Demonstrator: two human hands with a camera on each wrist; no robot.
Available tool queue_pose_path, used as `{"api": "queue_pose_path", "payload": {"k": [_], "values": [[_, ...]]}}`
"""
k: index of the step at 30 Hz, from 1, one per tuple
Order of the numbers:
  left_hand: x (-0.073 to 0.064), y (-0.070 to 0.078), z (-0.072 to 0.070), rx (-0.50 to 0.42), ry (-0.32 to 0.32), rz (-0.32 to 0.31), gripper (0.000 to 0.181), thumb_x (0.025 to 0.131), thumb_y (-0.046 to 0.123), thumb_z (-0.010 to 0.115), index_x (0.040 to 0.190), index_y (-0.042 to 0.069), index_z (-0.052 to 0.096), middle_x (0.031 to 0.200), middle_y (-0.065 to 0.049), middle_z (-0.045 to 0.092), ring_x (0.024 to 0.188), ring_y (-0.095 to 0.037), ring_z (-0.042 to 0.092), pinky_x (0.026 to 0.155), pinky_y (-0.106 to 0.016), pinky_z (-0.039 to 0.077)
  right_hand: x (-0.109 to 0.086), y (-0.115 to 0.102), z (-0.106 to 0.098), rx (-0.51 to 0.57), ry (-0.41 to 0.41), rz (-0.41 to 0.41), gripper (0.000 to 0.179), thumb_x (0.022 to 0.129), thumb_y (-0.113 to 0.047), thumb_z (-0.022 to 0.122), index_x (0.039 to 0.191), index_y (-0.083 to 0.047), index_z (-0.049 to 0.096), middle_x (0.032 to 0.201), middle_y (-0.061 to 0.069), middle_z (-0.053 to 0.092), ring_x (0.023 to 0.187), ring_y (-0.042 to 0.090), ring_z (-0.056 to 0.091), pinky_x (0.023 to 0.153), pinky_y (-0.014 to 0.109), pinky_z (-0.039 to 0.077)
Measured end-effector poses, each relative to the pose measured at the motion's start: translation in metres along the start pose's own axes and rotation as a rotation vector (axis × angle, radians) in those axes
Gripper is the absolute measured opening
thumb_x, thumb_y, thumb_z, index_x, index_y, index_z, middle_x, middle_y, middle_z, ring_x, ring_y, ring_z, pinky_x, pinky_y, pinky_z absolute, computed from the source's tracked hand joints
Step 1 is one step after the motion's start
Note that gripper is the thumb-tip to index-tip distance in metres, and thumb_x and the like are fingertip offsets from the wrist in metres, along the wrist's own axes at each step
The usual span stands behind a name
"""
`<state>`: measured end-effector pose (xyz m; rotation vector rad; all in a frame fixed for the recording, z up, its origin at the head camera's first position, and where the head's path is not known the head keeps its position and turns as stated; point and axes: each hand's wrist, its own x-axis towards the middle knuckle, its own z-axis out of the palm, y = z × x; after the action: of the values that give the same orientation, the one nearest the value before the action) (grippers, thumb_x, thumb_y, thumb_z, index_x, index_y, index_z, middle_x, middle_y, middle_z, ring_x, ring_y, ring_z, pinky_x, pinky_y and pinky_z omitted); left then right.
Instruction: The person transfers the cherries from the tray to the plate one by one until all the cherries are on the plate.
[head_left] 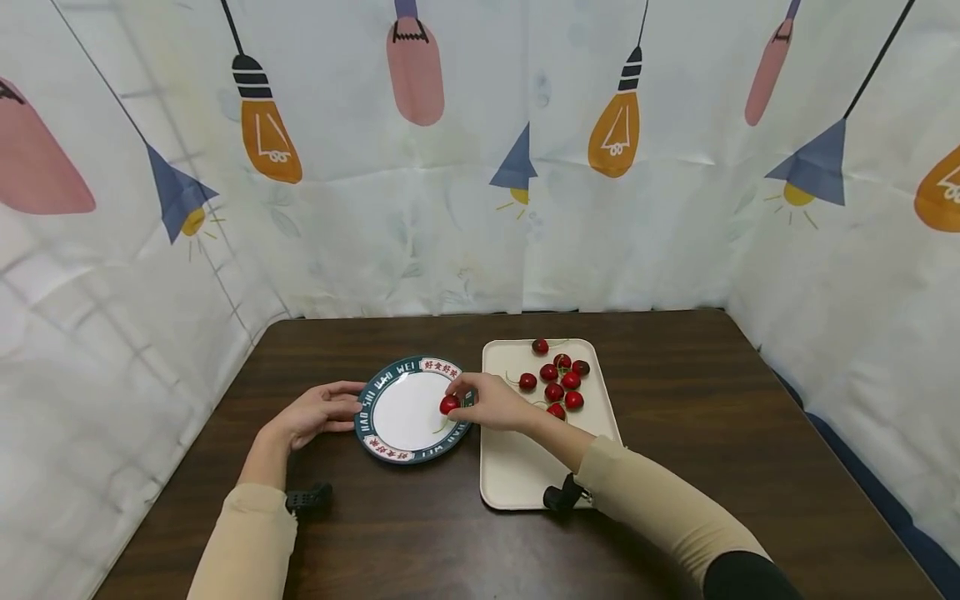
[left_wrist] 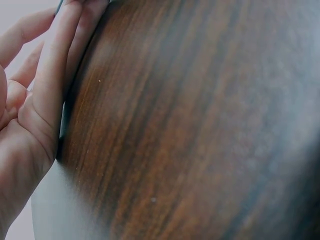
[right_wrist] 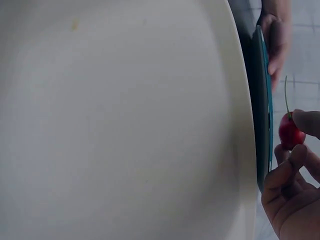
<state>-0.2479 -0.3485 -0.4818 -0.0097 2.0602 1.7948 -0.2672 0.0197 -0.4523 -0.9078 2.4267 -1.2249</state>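
A round white plate (head_left: 408, 412) with a dark green lettered rim lies on the table. At its left edge my left hand (head_left: 324, 410) holds the rim; in the left wrist view its fingers (left_wrist: 52, 65) are at the edge, low over the wood. My right hand (head_left: 491, 400) pinches a red cherry (head_left: 449, 404) between thumb and fingers over the plate's right side. In the right wrist view this cherry (right_wrist: 291, 131) has its green stem pointing up, above the plate's edge (right_wrist: 265, 100). Several cherries (head_left: 553, 392) lie on a cream rectangular tray (head_left: 517, 475) right of the plate.
Plate and tray stand close together on a dark wooden table (head_left: 405, 533). My right forearm crosses over the tray, its wrist camera (head_left: 564, 493) above the tray's near edge. A printed curtain (head_left: 450, 250) hangs behind the table and at both sides.
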Motion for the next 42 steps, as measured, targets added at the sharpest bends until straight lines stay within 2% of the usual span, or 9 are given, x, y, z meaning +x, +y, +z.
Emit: {"api": "queue_pose_path", "payload": {"k": [7,13,23,27,34,40,42], "values": [[-0.001,0.000,0.001,-0.003,0.005,-0.007,0.063,0.101,0.013,0.068,0.154,-0.004,0.039,0.131,-0.015,0.059,0.107,-0.021,0.067,0.094,-0.042,0.057,0.000,0.000,0.001,-0.020,-0.013,-0.013,0.034,0.092,-0.025,0.078,0.121,-0.009,0.069,0.107,0.000,0.070,0.082,0.015,0.059,0.072,0.026,0.051],[-0.001,0.001,0.003,-0.007,0.021,-0.014,0.063,0.099,0.012,0.070,0.153,-0.003,0.041,0.131,-0.015,0.060,0.106,-0.022,0.068,0.092,-0.041,0.058,-0.003,0.000,-0.006,-0.022,-0.005,0.001,0.034,0.093,-0.025,0.076,0.121,-0.008,0.069,0.109,0.002,0.070,0.092,0.018,0.061,0.076,0.028,0.053],[-0.002,-0.001,0.001,0.008,0.014,0.000,0.061,0.100,0.013,0.068,0.153,-0.004,0.041,0.130,-0.014,0.061,0.106,-0.021,0.068,0.092,-0.041,0.058,-0.018,0.014,-0.026,-0.002,0.037,0.015,0.027,0.095,-0.022,0.074,0.118,-0.008,0.071,0.107,-0.002,0.067,0.103,0.019,0.060,0.094,0.037,0.052],[-0.002,0.000,0.002,0.013,0.006,0.008,0.061,0.101,0.012,0.067,0.153,-0.004,0.040,0.130,-0.015,0.060,0.106,-0.020,0.068,0.092,-0.041,0.058,-0.026,0.019,-0.037,-0.008,0.066,0.024,0.024,0.096,-0.022,0.073,0.116,-0.009,0.072,0.105,-0.004,0.068,0.102,0.016,0.060,0.092,0.035,0.052],[-0.004,0.003,0.005,0.023,0.025,-0.005,0.061,0.102,0.012,0.066,0.154,-0.004,0.039,0.133,-0.016,0.059,0.106,-0.020,0.067,0.092,-0.040,0.058,-0.039,0.030,-0.052,0.025,0.097,0.056,0.028,0.097,-0.022,0.072,0.118,-0.005,0.071,0.105,0.000,0.070,0.084,0.022,0.061,0.070,0.033,0.056],[-0.004,0.004,0.006,0.024,0.024,-0.006,0.062,0.101,0.013,0.067,0.154,-0.004,0.040,0.133,-0.017,0.058,0.106,-0.019,0.067,0.092,-0.039,0.058,-0.048,0.039,-0.064,0.042,0.123,0.069,0.028,0.098,-0.022,0.071,0.119,-0.003,0.070,0.106,0.001,0.069,0.093,0.023,0.060,0.078,0.033,0.053],[-0.003,0.004,0.006,0.033,0.015,0.003,0.062,0.102,0.014,0.066,0.154,-0.004,0.038,0.134,-0.017,0.058,0.107,-0.019,0.067,0.092,-0.039,0.058,-0.052,0.041,-0.068,0.056,0.135,0.088,0.027,0.098,-0.020,0.071,0.119,-0.003,0.070,0.107,0.002,0.069,0.090,0.024,0.061,0.075,0.033,0.053]]}}
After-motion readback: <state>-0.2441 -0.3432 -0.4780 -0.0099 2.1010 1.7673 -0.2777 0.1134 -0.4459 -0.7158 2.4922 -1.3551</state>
